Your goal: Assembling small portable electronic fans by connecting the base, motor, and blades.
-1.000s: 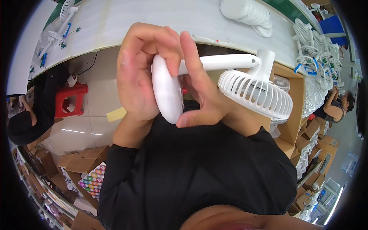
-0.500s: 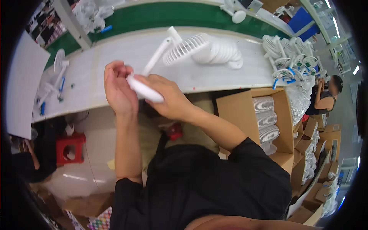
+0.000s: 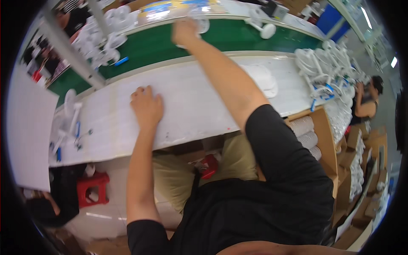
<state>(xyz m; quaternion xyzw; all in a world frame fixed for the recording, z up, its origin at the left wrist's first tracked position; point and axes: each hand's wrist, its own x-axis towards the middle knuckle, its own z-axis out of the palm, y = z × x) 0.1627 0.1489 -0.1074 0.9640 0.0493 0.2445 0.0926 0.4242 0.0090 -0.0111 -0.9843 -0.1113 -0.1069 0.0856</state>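
Observation:
My right hand, blurred by motion, reaches far forward over the green conveyor belt. It grips a small white fan; its round head shows beside the fingers, and most of the rest is covered by the hand. My left hand lies on the white worktable with loosely bent fingers and the thumb apart, holding nothing. Right of my right forearm, a row of white round discs sits on the table.
White fan parts with blue-ended wires lie at the table's left end. Many white fan assemblies pile up at the right. A cardboard box of stacked white rings stands below. Another white fan rests on the belt. Co-worker at far right.
The white fan has gone from between both hands over the table to the belt in my right hand. My left hand has let go and come down onto the table.

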